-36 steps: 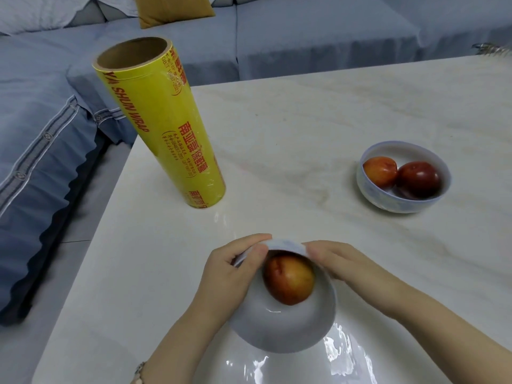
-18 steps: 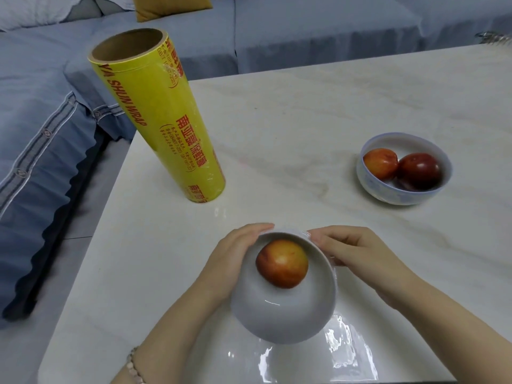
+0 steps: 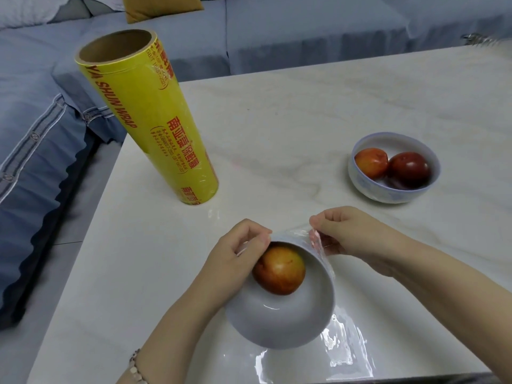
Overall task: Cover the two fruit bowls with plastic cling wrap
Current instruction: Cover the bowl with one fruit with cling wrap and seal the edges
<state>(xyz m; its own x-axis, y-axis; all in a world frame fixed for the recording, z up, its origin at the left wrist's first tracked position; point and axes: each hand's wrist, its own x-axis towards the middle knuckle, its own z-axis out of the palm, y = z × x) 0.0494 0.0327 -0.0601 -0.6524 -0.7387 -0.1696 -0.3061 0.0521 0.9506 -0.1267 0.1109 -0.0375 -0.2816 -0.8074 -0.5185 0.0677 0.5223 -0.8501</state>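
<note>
A: How far along is the wrapping looking?

B: Partway on one bowl, I'd judge. The near white bowl (image 3: 279, 309), low in the centre of the frame, is sitting on a loose sheet of cling wrap (image 3: 340, 347) with one peach (image 3: 278, 270) inside. The film is only reaching the far rim.

A: And the hands?

B: The left hand (image 3: 235, 259) is pinching film at the far-left rim, fingers curled closed. The right hand (image 3: 352, 234) is gripping the clear edge at the far-right rim, pulling it taut.

A: The other bowl?

B: At centre right, the patterned bowl (image 3: 393, 167) with two fruits is looking uncovered. The yellow roll (image 3: 146, 120) is standing upright at upper left on the glossy marble table (image 3: 304, 106).
</note>
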